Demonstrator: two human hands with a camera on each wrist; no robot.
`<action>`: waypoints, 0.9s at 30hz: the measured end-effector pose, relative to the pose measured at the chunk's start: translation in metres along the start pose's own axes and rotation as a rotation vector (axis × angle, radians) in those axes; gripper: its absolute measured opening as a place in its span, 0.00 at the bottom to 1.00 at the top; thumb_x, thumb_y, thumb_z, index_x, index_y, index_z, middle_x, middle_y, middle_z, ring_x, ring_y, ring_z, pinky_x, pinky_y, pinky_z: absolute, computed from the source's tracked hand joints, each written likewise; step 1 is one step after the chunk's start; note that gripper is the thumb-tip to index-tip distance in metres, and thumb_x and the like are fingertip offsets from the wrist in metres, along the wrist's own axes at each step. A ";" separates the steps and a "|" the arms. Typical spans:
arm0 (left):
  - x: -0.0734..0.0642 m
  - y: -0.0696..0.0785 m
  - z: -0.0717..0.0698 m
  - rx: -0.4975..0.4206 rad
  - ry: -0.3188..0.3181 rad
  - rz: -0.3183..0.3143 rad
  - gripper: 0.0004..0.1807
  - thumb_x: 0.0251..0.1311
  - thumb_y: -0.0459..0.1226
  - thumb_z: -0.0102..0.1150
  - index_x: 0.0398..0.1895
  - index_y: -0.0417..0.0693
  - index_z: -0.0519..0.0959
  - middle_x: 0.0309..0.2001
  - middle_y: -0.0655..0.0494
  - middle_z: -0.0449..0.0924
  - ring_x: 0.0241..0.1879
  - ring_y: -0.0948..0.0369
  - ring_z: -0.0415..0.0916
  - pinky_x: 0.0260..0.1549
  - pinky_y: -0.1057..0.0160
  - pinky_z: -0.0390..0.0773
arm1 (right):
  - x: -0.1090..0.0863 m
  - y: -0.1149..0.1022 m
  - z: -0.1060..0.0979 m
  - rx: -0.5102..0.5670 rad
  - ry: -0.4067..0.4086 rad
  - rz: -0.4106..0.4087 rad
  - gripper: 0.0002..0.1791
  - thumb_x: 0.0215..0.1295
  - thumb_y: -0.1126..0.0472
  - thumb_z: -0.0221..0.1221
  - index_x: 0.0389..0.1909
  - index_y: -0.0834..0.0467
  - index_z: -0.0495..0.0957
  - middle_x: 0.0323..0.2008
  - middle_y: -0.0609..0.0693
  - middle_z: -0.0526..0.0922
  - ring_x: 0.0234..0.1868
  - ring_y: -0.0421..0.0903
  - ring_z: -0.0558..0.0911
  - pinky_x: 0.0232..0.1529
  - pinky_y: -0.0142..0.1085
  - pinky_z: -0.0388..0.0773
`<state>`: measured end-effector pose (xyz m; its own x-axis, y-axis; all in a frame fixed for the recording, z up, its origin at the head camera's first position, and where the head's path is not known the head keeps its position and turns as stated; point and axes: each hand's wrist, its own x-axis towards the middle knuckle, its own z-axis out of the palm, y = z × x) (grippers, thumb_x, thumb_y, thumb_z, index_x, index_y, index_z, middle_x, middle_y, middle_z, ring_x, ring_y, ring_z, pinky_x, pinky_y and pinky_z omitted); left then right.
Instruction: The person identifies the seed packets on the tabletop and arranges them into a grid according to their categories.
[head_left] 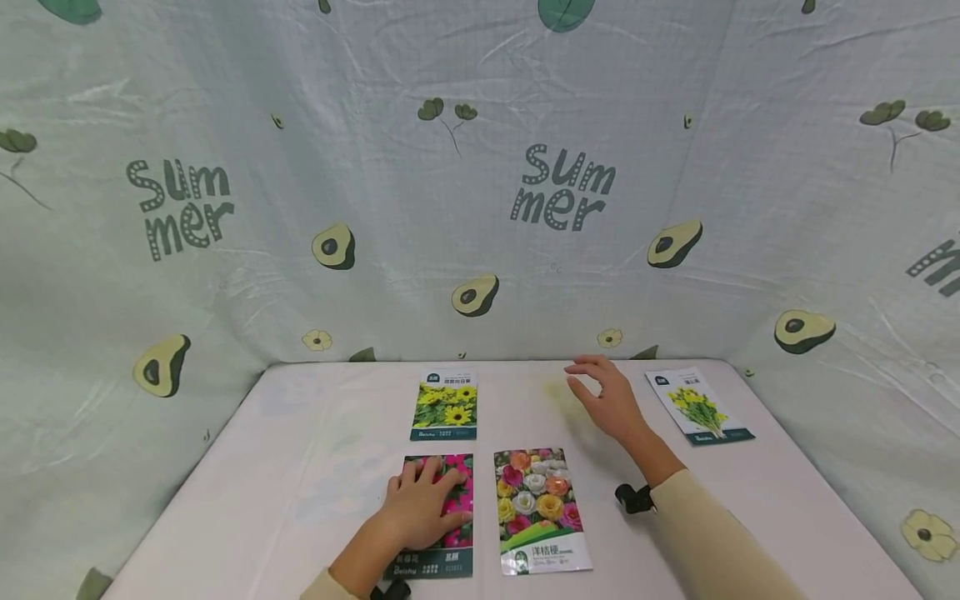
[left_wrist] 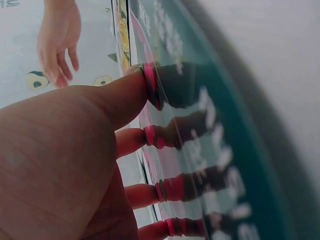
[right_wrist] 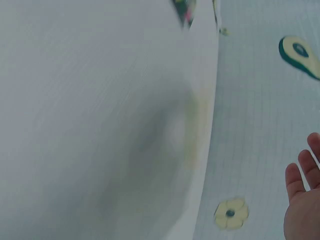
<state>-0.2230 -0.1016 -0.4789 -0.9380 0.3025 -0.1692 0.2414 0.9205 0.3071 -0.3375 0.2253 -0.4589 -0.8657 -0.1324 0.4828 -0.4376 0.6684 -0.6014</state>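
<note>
My left hand (head_left: 422, 510) rests with spread fingers on a seed packet with pink flowers (head_left: 457, 533) and a dark green lower band. In the left wrist view the fingertips and thumb of the left hand (left_wrist: 65, 150) touch the packet's glossy face. My right hand (head_left: 609, 398) is raised over the back right of the table, fingers loosely bent and holding nothing. Between the hands lies a packet with multicoloured roses-like blooms (head_left: 538, 508). The right wrist view catches part of the right hand (right_wrist: 305, 210) at its edge.
A packet with yellow daisy-like flowers (head_left: 444, 407) lies behind the pink one. Another, showing a yellow bouquet (head_left: 699, 407), lies tilted at the back right. The pale table (head_left: 300, 492) meets a hanging sheet (head_left: 405, 183) printed with avocados and lettering.
</note>
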 end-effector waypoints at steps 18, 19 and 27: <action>0.002 -0.001 0.000 0.004 -0.016 0.004 0.35 0.62 0.64 0.62 0.69 0.63 0.73 0.72 0.46 0.63 0.68 0.38 0.57 0.62 0.30 0.59 | -0.040 0.055 -0.062 -0.148 0.083 0.049 0.14 0.74 0.60 0.61 0.53 0.63 0.84 0.65 0.64 0.74 0.68 0.66 0.69 0.63 0.65 0.69; 0.002 -0.001 0.001 0.003 -0.013 0.007 0.35 0.62 0.63 0.62 0.69 0.62 0.73 0.72 0.46 0.63 0.68 0.38 0.57 0.62 0.30 0.59 | -0.041 0.057 -0.065 -0.155 0.081 0.054 0.14 0.74 0.61 0.60 0.53 0.64 0.84 0.65 0.64 0.74 0.68 0.66 0.69 0.63 0.65 0.69; 0.002 -0.002 0.006 0.005 0.012 0.015 0.35 0.62 0.63 0.62 0.69 0.62 0.73 0.72 0.45 0.63 0.68 0.37 0.57 0.63 0.30 0.59 | -0.044 0.068 -0.090 -0.229 0.052 0.107 0.16 0.75 0.59 0.59 0.55 0.65 0.83 0.67 0.66 0.71 0.69 0.70 0.66 0.66 0.68 0.63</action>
<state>-0.2244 -0.1018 -0.4853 -0.9370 0.3138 -0.1536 0.2571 0.9170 0.3051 -0.3074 0.3428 -0.4641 -0.8878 -0.0177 0.4599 -0.2723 0.8258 -0.4939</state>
